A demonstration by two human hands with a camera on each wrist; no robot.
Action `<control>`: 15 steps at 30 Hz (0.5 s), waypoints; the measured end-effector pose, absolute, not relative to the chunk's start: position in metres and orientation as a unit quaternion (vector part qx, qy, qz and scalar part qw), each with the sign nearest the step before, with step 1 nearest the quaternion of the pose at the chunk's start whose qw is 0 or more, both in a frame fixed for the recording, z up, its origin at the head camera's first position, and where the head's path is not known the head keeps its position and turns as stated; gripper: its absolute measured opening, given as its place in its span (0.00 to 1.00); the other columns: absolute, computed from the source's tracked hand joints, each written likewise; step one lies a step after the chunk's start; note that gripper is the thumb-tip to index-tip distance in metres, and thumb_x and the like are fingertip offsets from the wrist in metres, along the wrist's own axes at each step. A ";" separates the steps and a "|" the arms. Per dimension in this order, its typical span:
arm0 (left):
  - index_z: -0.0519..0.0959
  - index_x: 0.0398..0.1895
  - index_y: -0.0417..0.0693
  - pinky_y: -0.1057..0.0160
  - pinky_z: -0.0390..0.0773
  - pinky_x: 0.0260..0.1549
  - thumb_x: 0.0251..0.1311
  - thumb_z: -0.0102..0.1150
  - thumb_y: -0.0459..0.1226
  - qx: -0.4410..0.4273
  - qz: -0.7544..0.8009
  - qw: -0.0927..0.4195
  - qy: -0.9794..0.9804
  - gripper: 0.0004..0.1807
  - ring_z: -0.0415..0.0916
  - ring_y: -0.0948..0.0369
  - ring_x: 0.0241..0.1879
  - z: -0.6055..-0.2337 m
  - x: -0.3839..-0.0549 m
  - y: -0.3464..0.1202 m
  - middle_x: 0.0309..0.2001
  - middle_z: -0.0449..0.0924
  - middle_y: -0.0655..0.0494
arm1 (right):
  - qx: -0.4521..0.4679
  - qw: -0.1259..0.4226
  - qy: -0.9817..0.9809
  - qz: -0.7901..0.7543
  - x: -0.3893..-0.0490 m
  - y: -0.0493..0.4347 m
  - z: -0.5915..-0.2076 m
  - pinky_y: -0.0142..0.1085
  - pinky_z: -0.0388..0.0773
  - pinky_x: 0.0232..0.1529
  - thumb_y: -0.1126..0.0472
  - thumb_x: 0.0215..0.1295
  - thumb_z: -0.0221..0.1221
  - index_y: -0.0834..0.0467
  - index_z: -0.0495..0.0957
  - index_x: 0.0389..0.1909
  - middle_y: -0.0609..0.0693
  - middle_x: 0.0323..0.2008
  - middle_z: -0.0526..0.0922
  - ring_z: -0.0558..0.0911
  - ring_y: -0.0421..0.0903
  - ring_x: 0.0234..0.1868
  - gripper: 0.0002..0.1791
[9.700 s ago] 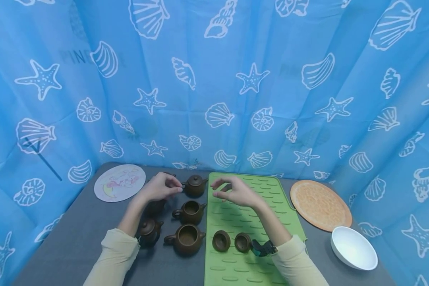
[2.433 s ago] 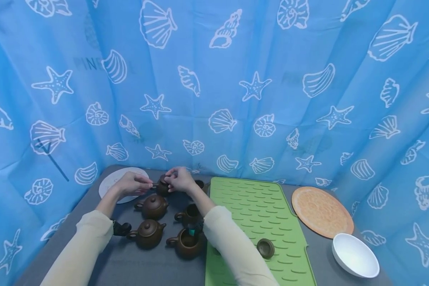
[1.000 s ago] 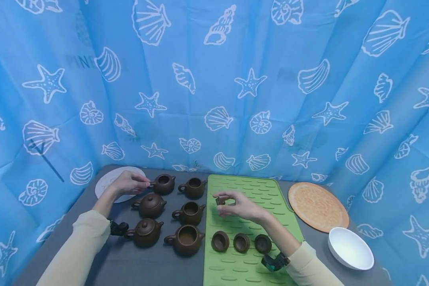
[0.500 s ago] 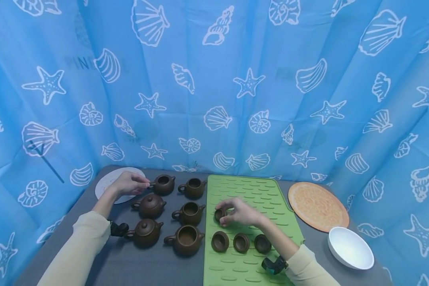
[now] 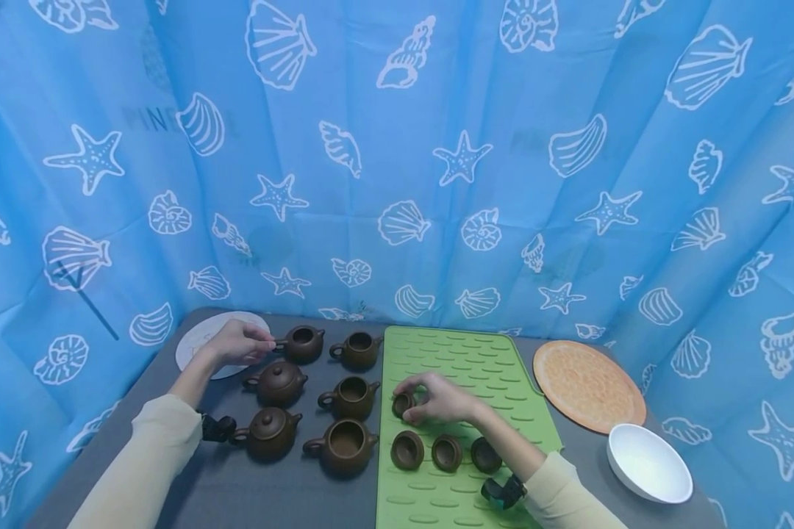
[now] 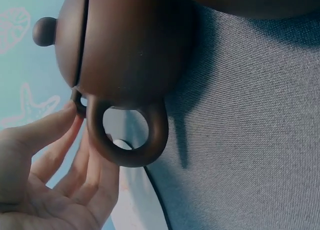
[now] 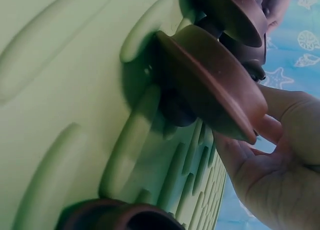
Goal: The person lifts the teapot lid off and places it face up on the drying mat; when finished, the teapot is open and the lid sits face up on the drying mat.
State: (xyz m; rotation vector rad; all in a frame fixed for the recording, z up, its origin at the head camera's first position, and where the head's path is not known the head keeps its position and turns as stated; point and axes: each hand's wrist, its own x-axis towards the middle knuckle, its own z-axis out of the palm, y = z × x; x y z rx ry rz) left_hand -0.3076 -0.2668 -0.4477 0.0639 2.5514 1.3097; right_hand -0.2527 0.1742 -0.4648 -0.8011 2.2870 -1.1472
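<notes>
Pinched between thumb and fingers of the right hand (image 5: 440, 399): a small, round, dark-brown clay lid (image 5: 403, 405), hollow side up, near the left edge of the lime-green ridged mat (image 5: 463, 353) and just beyond the leftmost of three upturned brown clay lids (image 5: 407, 450) set in a row. Contact between held lid and mat: impossible to tell. Step in hand, as judged: a setting-down. Lower gently, knob down, to full contact with the mat, then part thumb and fingers evenly to avoid rocking or rolling on the knob. Lift away upward, with the black wrist-worn device (image 5: 503, 491) well above the row. Pinched by the handle in the left hand (image 5: 238, 342): a round, lidless, dark-brown clay teapot (image 5: 306, 349), upright on the grey cloth-covered table (image 5: 271, 499). Best handling there: light and steady, without tugging toward the lidded brown clay teapot (image 5: 276, 383) just in front.
</notes>
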 end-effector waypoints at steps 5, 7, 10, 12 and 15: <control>0.84 0.58 0.32 0.47 0.90 0.56 0.78 0.63 0.40 0.031 0.455 0.155 0.876 0.19 0.88 0.41 0.55 -0.442 -0.304 -0.269 0.57 0.86 0.31 | -0.285 0.230 0.832 -0.417 -0.253 0.174 -0.465 0.30 0.83 0.30 0.71 0.68 0.70 0.70 0.79 0.64 0.67 0.59 0.85 0.92 0.50 0.34 0.25; 0.83 0.59 0.31 0.47 0.90 0.56 0.78 0.63 0.41 0.035 0.455 0.164 0.875 0.20 0.88 0.41 0.56 -0.439 -0.303 -0.270 0.57 0.86 0.31 | -0.285 0.229 0.831 -0.419 -0.252 0.175 -0.465 0.29 0.83 0.30 0.71 0.68 0.70 0.71 0.79 0.65 0.68 0.61 0.84 0.92 0.52 0.35 0.25; 0.83 0.61 0.31 0.48 0.91 0.55 0.78 0.63 0.42 0.040 0.451 0.174 0.874 0.22 0.88 0.43 0.55 -0.435 -0.302 -0.272 0.58 0.86 0.31 | -0.288 0.228 0.829 -0.422 -0.251 0.176 -0.465 0.28 0.84 0.31 0.71 0.68 0.70 0.72 0.78 0.66 0.70 0.62 0.82 0.93 0.54 0.35 0.26; 0.82 0.61 0.31 0.49 0.91 0.54 0.78 0.63 0.42 0.042 0.446 0.178 0.876 0.22 0.88 0.45 0.54 -0.433 -0.300 -0.273 0.57 0.86 0.33 | -0.289 0.228 0.827 -0.426 -0.251 0.176 -0.466 0.28 0.83 0.30 0.71 0.69 0.69 0.72 0.77 0.66 0.71 0.63 0.81 0.93 0.54 0.35 0.26; 0.82 0.61 0.31 0.51 0.91 0.52 0.78 0.63 0.42 0.041 0.445 0.180 0.876 0.22 0.88 0.49 0.51 -0.431 -0.297 -0.276 0.53 0.87 0.36 | -0.286 0.228 0.825 -0.430 -0.250 0.177 -0.466 0.27 0.80 0.29 0.70 0.70 0.69 0.73 0.76 0.67 0.71 0.63 0.81 0.92 0.51 0.34 0.27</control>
